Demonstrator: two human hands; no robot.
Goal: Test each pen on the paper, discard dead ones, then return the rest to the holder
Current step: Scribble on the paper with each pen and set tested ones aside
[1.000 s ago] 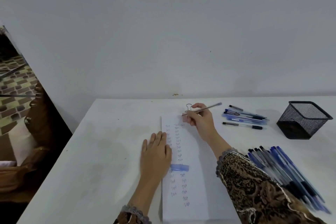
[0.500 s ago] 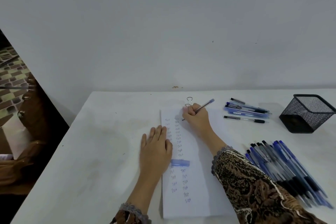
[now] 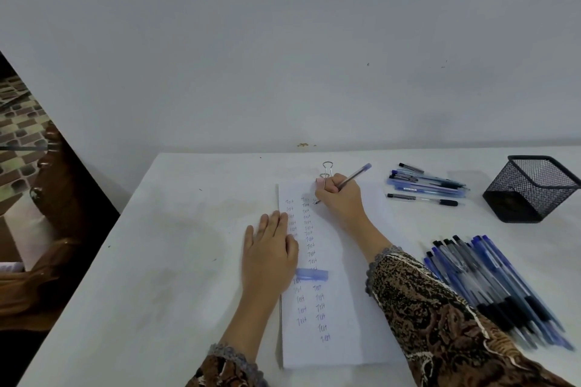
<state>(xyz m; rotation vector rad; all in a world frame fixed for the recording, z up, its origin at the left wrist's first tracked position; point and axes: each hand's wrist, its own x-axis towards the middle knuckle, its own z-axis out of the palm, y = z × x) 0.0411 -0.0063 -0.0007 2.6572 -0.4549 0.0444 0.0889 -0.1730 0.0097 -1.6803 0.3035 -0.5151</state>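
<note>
Pen pile [image 3: 490, 286] lower right on table [image 3: 157, 261]. Left hand [image 3: 270, 254] flat on left edge of paper [image 3: 339, 308] at centre, fingers straight, close together. Higher up, right hand [image 3: 341, 201] pinches pen [image 3: 356, 173], tip on paper's top. Farther right: smaller pen group [image 3: 424, 184], then mesh holder [image 3: 531, 188].

Single head cam, wide-angle, facing forward and down over table [image 3: 173, 261] toward wall [image 3: 283, 41]; near, paper [image 3: 339, 308] centred low.

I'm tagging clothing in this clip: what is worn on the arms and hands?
The left sleeve and right sleeve: long, brown-black-tan swirling print, grey scalloped cuffs. The left hand and right hand: bare, no rings or watch showing.
</note>
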